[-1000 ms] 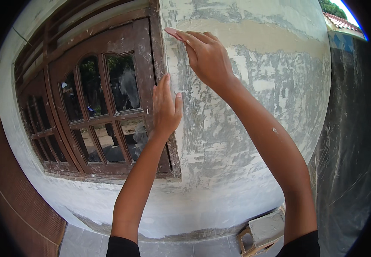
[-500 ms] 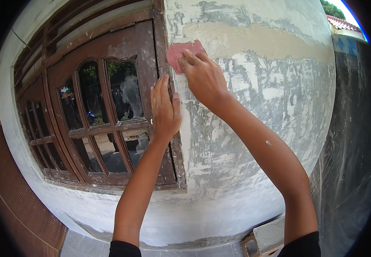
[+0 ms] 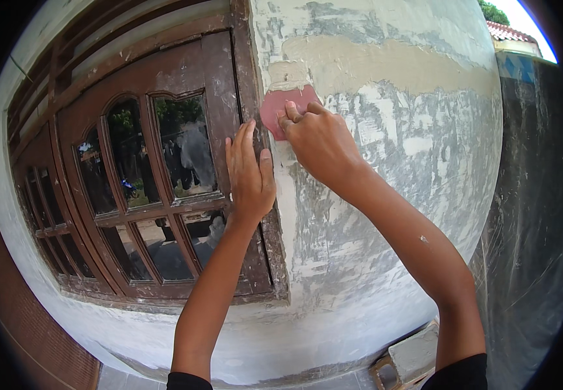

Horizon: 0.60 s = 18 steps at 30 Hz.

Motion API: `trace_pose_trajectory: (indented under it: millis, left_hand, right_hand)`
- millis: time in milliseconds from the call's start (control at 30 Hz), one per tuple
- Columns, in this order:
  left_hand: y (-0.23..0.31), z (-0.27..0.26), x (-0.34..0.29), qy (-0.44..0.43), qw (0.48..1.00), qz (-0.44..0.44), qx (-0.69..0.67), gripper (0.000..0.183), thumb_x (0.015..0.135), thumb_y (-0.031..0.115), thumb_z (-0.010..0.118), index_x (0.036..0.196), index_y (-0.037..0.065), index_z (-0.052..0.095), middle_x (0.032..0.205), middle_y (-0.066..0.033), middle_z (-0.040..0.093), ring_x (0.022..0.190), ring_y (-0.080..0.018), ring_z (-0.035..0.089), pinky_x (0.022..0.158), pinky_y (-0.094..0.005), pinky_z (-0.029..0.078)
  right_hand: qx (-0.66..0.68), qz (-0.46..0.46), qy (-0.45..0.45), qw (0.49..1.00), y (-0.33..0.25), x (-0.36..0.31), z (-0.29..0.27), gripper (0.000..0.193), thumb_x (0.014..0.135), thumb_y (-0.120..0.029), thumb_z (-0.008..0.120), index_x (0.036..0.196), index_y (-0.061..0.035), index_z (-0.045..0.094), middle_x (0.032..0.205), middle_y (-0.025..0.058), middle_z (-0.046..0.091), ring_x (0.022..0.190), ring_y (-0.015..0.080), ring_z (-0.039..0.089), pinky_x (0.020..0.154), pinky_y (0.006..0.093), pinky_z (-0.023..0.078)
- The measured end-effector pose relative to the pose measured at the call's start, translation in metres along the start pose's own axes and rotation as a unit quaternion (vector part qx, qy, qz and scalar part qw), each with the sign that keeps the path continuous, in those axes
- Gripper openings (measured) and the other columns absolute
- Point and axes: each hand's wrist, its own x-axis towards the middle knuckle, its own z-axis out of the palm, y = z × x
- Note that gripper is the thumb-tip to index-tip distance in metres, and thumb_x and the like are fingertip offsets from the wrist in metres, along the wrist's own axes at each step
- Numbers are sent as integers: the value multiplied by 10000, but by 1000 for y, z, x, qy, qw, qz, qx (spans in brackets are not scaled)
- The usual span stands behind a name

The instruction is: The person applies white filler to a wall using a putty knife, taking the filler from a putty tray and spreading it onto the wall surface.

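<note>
My right hand [image 3: 323, 140] grips a flat pink putty spreader [image 3: 272, 109], thumb and fingers pressed on its face. The spreader lies against the patchy grey-and-white wall [image 3: 372, 221], close beside the dark brown window frame [image 3: 247, 78]. Above its upper edge is a small smear of beige putty [image 3: 286, 73], and a broad beige putty band [image 3: 405, 65] runs to the right. Lower and to the left, my left hand [image 3: 250, 182] rests with fingers stretched upward along the window frame's edge, holding nothing. The spreader's lower right part is hidden behind my right hand.
Brown window shutters with glass panes [image 3: 184, 143] fill the left side. Low at the right, a putty-smeared block-shaped object [image 3: 415, 354] stands on the grey tiled floor [image 3: 125, 378]. A dark sheet-like surface [image 3: 528, 214] hangs at the far right.
My right hand has moved the spreader down along the frame, uncovering a beige smear above it. My left hand stays at the frame, while the whole view has shifted slightly.
</note>
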Motion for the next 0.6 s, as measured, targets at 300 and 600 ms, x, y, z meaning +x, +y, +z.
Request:
trace_pose_trajectory:
  millis: [300,600]
  left_hand:
    - [6,3,-3,0,999,1,-34,516,1021,167,437,1498,-17,368,1503,-215,451,1418,-369,410,1217,-559,170]
    - [23,-3,8,-11,996,46,70,562,1012,165,475,1523,-21,330,1538,-204,408,1458,-348,357,1230,-543,154]
  right_hand:
    - [100,0,21,995,-10,-85,17,373,830,-77,663,1201,-65,698,1296,93,681,1046,253,684,832,354,595]
    - [295,126,217,922,19,-58,-7,174,949,-145,654,1065,-16,669,811,133,707,770,316,627,740,410,470]
